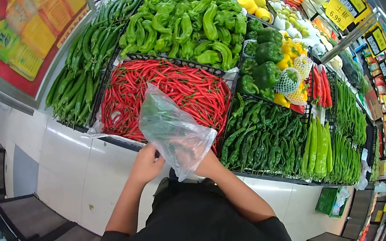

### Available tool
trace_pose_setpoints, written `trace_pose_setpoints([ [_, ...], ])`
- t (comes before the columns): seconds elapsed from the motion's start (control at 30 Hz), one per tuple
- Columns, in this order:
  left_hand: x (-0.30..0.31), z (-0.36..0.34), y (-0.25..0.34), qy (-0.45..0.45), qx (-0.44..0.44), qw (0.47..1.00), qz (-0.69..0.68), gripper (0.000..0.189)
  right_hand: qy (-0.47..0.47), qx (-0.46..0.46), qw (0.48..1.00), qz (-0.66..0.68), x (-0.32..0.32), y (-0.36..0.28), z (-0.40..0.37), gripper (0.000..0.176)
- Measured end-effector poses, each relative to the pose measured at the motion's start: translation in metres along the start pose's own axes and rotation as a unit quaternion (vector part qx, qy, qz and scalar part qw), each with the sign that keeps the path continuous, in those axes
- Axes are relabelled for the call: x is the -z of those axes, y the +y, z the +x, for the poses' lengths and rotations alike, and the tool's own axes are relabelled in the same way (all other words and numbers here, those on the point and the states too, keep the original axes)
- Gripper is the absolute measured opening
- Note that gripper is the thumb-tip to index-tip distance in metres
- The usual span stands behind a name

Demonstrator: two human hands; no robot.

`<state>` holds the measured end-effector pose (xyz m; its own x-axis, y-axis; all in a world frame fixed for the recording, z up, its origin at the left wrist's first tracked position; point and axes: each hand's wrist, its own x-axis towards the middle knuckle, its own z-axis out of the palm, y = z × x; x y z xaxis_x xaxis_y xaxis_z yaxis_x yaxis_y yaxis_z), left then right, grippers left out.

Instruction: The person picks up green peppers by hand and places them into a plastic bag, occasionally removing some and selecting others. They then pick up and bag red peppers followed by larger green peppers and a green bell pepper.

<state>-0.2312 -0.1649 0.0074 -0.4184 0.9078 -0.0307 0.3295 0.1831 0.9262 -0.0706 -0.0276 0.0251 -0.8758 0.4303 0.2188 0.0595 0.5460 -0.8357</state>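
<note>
Left hand (149, 164): closed at the lower edge of a translucent plastic bag (170, 126), the plastic being grasped there. Right hand (196, 158): seen only in blurred form through the plastic near the bag's lower right part; whether it is clenched or released cannot be told. Green contents (157, 119) are visible through the bag, mostly in its upper left part; their exact kind is obscured by the film.

The bag is held above the front part of a black crate, in which slender red chilies (131, 87) are heaped. Directly behind the chilies, light green wrinkled peppers (181, 25) are piled. To the left, long green peppers (83, 56) are laid in a separate section. To the right of the chilies, dark green wrinkled peppers (267, 138) are set in rows, with smooth pale green peppers (318, 148) and thin green peppers (345, 159) beyond them.

Behind the dark rows, green bell peppers (269, 52) and yellow bell peppers (289, 48) are stacked, some wrapped in white netting; long red peppers (322, 87) are placed at their right. Farther back, yellow fruit (251, 3) and a yellow price sign (340, 14) are seen. A poster with bottles (33, 14) is mounted at far left. A green basket (326, 201) is located on the floor at right.
</note>
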Motion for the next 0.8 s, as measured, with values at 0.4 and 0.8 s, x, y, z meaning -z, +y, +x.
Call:
trace_pose_setpoints([
  [0.4, 0.004, 0.004, -0.009, -0.027, -0.03, 0.999, -0.015, 0.023, 0.026, -0.015, 0.999, -0.041, 0.001, -0.022, -0.001, 0.033],
  [0.8, 0.007, -0.005, -0.011, 0.0, -0.052, 0.999, 0.013, 0.02, 0.054, -0.138, 0.988, 0.028, 0.049, -0.052, -0.037, 0.032],
])
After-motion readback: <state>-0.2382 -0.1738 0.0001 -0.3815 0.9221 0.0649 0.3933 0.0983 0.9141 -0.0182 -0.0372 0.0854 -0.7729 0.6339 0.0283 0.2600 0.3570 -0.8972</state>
